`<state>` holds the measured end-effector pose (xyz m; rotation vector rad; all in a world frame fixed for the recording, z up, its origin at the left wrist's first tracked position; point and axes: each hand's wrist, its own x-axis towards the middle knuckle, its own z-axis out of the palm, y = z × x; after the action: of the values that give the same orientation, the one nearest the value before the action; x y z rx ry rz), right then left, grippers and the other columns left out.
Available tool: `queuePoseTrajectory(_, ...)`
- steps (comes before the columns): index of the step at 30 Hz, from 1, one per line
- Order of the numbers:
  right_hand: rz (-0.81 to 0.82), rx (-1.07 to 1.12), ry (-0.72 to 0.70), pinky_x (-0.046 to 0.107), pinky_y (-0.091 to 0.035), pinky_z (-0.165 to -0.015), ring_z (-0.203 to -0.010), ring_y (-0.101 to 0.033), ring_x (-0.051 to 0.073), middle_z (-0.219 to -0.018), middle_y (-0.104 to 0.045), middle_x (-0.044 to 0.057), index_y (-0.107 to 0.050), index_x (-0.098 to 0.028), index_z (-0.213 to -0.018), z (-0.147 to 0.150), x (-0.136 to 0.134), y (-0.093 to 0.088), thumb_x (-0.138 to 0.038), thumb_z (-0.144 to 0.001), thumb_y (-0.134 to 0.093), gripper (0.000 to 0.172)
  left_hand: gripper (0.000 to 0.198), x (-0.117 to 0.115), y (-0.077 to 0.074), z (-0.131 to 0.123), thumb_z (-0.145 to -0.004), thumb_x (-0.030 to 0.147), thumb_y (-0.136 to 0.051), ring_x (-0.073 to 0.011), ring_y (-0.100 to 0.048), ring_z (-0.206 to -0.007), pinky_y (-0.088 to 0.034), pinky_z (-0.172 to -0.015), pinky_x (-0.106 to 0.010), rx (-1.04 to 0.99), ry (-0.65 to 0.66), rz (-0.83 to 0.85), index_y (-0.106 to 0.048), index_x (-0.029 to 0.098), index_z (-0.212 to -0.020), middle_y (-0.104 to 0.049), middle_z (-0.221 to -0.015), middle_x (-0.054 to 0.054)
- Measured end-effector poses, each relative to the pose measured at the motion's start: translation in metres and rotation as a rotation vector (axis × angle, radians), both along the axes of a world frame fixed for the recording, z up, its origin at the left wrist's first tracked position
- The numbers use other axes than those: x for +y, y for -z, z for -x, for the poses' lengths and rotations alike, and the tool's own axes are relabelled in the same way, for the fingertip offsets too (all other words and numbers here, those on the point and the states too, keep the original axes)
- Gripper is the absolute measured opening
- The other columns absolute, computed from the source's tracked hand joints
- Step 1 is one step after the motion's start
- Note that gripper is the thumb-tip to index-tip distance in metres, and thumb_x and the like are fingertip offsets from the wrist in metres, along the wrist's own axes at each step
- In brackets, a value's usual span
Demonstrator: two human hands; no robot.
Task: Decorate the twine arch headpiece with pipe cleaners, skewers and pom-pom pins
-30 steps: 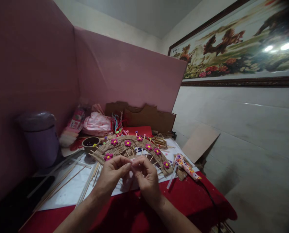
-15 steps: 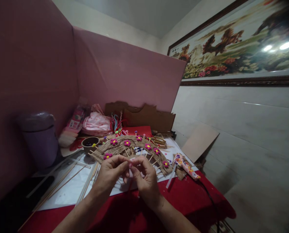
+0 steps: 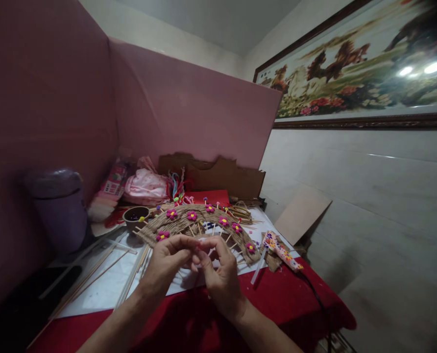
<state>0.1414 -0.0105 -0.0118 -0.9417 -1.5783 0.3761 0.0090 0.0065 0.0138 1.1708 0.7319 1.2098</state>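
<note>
Since half a second ago the two hands have closed tighter together: the left hand (image 3: 166, 267) and right hand (image 3: 221, 279) pinch fingertip to fingertip, and anything between them is too small and dim to identify. Just behind them, a brown woven-twine arch with pink flowers (image 3: 189, 221) lies on a white paper sheet (image 3: 104, 289), its near edge hidden by the fingers.

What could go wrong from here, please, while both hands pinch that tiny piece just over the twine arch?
The small piece between the left hand and right hand is barely visible; if it slips, it may vanish among the twine arch and its skewer ends.
The hands sit close above the pink flower nearest them, so a wrist could nudge it.
The glue gun lies near the table edge with its cord trailing off; a snag might drag it down.
</note>
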Motion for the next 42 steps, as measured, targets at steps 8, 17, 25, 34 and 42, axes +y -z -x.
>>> queuePoseTrajectory(8,-0.025,-0.014,-0.013,0.030,-0.044,-0.073,-0.082,-0.056,0.016,-0.087,-0.059,0.003,-0.057,-0.021,-0.086,0.0001,-0.0008,-0.0034,-0.021,-0.086,-0.048,0.008,0.020,0.0035,0.0061,0.0017,-0.066,0.028,-0.072,-0.0102,-0.057,-0.049,-0.045,-0.050,-0.021,0.031,-0.015,-0.025,-0.064,0.013,-0.077,-0.064,-0.058,-0.001)
queuePoseTrajectory(17,-0.064,-0.046,0.030,0.030,-0.044,-0.074,-0.084,-0.055,0.017,-0.089,-0.059,0.004,-0.056,-0.021,-0.086,0.0012,0.0007,-0.0014,-0.020,-0.086,-0.048,0.008,0.027,0.0048,0.0073,-0.0039,-0.061,0.033,-0.075,-0.0115,-0.059,-0.050,-0.049,-0.049,-0.023,0.043,-0.101,-0.054,-0.064,0.013,-0.076,-0.065,-0.061,-0.001)
queuePoseTrajectory(25,0.015,-0.024,0.045,0.029,-0.044,-0.072,-0.082,-0.056,0.017,-0.086,-0.059,0.004,-0.055,-0.020,-0.087,0.0002,0.0021,0.0013,-0.022,-0.088,-0.047,0.009,0.027,0.0020,0.0019,-0.0013,-0.068,0.038,-0.067,-0.0106,-0.053,-0.041,-0.041,-0.042,-0.020,0.267,-0.066,-0.082,-0.066,0.012,-0.071,-0.061,-0.050,-0.001)
queuePoseTrajectory(34,-0.087,-0.102,0.058,0.031,-0.043,-0.074,-0.082,-0.055,0.017,-0.086,-0.060,0.005,-0.056,-0.020,-0.083,0.0003,0.0029,0.0024,-0.019,-0.087,-0.046,0.010,0.019,0.0005,0.0075,-0.0011,-0.074,0.032,-0.060,-0.0121,-0.054,-0.046,-0.041,-0.045,-0.021,0.387,-0.152,-0.219,-0.066,0.014,-0.072,-0.060,-0.054,0.000)
queuePoseTrajectory(42,-0.133,-0.131,0.079,0.030,-0.043,-0.070,-0.076,-0.054,0.016,-0.079,-0.058,0.003,-0.054,-0.020,-0.081,0.0025,0.0047,0.0052,-0.019,-0.086,-0.044,0.011,0.013,-0.0038,0.0080,-0.0036,-0.073,0.026,-0.060,-0.0125,-0.054,-0.050,-0.041,-0.047,-0.020,0.426,-0.237,-0.311,-0.065,0.017,-0.065,-0.060,-0.057,0.000)
